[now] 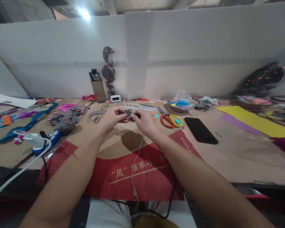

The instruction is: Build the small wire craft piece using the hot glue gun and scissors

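Pinched between my two hands is a small dark grey piece [128, 112]; its exact kind is too small to tell. My left hand [115, 117] grips its left side with thumb and fingers closed, and my right hand [143, 120] grips its right side the same way. A thin grey cord [139, 153] hangs below my right hand and runs over the red and brown cardboard sheet [154, 186] toward my lap. Left of my left hand lies a grey crescent-shaped piece [96, 114]. Scissors [169, 119] with red and yellow handles lie to the right of my right hand.
A black phone [200, 130] lies at right, near a yellow sheet [256, 120]. A bottle [98, 87] stands at the back before the white partition [180, 47]. At left are a blue power strip [47, 142], a white cable [21, 171] and grey pieces with pink dots [65, 118].
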`<state>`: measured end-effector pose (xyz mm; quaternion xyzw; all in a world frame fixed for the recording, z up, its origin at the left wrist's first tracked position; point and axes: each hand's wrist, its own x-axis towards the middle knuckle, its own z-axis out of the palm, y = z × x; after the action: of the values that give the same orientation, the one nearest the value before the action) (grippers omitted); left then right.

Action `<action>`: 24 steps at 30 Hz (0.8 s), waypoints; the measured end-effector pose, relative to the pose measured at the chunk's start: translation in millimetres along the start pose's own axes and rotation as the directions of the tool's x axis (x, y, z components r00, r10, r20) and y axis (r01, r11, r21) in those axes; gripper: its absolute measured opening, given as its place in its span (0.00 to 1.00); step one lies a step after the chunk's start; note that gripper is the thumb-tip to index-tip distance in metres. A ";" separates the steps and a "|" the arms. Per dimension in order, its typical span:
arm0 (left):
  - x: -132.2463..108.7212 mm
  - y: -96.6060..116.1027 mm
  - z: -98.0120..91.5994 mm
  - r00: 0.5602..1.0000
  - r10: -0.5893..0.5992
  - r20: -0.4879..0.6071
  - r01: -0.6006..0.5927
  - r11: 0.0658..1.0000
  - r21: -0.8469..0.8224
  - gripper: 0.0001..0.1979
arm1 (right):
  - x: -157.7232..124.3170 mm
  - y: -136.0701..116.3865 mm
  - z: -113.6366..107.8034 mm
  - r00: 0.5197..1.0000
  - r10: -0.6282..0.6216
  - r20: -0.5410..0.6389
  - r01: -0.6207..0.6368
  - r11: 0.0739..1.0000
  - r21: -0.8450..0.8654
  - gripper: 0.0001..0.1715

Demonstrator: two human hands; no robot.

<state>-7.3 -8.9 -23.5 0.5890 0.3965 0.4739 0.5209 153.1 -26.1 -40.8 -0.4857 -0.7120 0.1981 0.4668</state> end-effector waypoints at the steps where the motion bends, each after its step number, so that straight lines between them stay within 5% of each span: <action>1: -0.2 0.5 0.5 1.000 0.002 -0.001 -0.002 1.000 -0.004 0.12 | -0.1 -0.4 0.0 1.000 0.002 -0.004 -0.002 1.000 -0.003 0.10; 11: -1.9 2.8 2.8 1.000 0.007 0.026 -0.007 1.000 -0.011 0.10 | -3.9 -8.7 -1.1 0.999 -0.039 0.020 0.039 0.999 -0.015 0.10; 18: 2.7 0.1 -3.6 0.993 0.075 -0.087 -0.076 0.997 -0.004 0.12 | -2.7 -12.3 -9.5 0.995 -0.096 -0.032 0.097 0.994 0.050 0.24; 22: 5.8 1.0 -9.1 0.974 0.098 -0.204 -0.111 0.992 -0.053 0.12 | 5.9 -0.4 -22.9 0.986 0.021 -0.163 -0.042 0.991 -0.130 0.20; 24: 6.1 2.2 -11.3 0.965 0.096 -0.243 -0.120 0.989 -0.087 0.11 | 9.4 9.7 -28.0 0.986 0.093 -0.138 -0.135 0.934 -0.332 0.17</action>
<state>-16.9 -0.6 -20.3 0.5217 0.3987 0.5883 0.4720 181.1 -18.2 -29.9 -0.6106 -0.6767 0.0696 0.4055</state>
